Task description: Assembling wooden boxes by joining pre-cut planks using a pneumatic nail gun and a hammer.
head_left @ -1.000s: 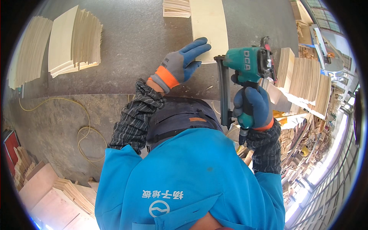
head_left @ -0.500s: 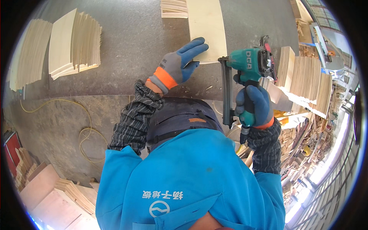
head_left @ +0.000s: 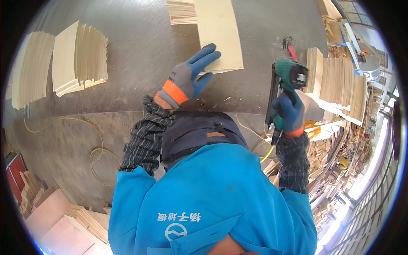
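My left hand (head_left: 187,80), in a grey and blue glove with an orange cuff, has its fingers stretched out over the near left edge of a pale wooden board (head_left: 219,36). Whether the fingertips press on it is hard to tell. The board lies on a dark worktable (head_left: 140,51). To its right, my right hand (head_left: 292,114) is wrapped round the grip of a green and black nail gun (head_left: 290,73), slightly blurred. The nail gun is apart from the board, with a yellow hose at its lower end.
Thin wooden sheets form stacks at the left (head_left: 80,57), the far middle (head_left: 182,12) and the right (head_left: 335,80). A red-handled tool (head_left: 292,52) lies beyond the nail gun. Yellow hose (head_left: 100,131) coils on the floor; scrap wood (head_left: 335,161) is heaped at right.
My right hand has swung the nail gun to the right, away from the board's near corner. My left hand keeps its place at the board. The view has shifted slightly.
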Tool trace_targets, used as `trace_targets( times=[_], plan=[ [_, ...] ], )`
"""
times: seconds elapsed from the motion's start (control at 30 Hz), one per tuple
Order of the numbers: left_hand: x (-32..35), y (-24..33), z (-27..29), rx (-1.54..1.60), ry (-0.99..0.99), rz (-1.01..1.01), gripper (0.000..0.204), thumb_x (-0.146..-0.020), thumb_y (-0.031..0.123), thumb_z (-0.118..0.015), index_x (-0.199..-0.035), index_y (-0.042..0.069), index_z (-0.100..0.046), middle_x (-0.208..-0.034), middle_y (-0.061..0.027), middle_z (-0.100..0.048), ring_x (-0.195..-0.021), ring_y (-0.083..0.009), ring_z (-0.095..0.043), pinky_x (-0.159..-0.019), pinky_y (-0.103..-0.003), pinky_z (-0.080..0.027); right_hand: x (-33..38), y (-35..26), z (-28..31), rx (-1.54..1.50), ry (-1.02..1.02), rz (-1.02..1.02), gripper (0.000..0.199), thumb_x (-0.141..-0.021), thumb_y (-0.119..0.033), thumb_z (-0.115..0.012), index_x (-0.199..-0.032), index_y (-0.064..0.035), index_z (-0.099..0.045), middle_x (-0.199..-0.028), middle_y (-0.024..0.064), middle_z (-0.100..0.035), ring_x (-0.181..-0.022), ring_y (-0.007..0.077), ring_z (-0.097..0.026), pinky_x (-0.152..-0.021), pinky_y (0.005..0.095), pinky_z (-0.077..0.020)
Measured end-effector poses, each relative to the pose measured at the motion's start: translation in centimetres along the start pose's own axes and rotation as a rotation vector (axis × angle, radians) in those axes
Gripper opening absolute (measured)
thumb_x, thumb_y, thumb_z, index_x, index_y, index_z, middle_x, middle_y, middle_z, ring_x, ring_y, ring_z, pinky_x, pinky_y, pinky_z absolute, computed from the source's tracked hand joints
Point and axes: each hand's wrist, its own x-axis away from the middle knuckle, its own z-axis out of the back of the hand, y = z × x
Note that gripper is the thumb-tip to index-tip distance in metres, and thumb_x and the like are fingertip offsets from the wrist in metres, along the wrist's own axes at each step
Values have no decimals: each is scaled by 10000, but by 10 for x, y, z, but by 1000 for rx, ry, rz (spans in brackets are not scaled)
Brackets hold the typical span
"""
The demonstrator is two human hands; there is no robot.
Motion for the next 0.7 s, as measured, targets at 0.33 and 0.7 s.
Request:
trace_targets(
  times=[0.33,0.7],
  plan=[
    [-22,11,-26,218,458,385,860,-951,273,-819,-1607,-59,-372,-1518,-213,-570,-1230,-313,-660,-1031,-382,-550,-95,188,16,876,231,61,744,-935,-392,-742,-1538,-45,-479,-1173,271,-752,-1087,432,-741,-915,508,-580],
    [-38,5,-49,558,506,607,458,-1059,295,-700,-1344,-61,-649,-1220,-132,-742,-1009,-211,-731,-872,-327,-599,-167,180,126,761,380,494,641,-987,-509,-670,-1376,0,-643,-1230,315,-708,-1098,475,-700,-962,525,-561]
  ],
)
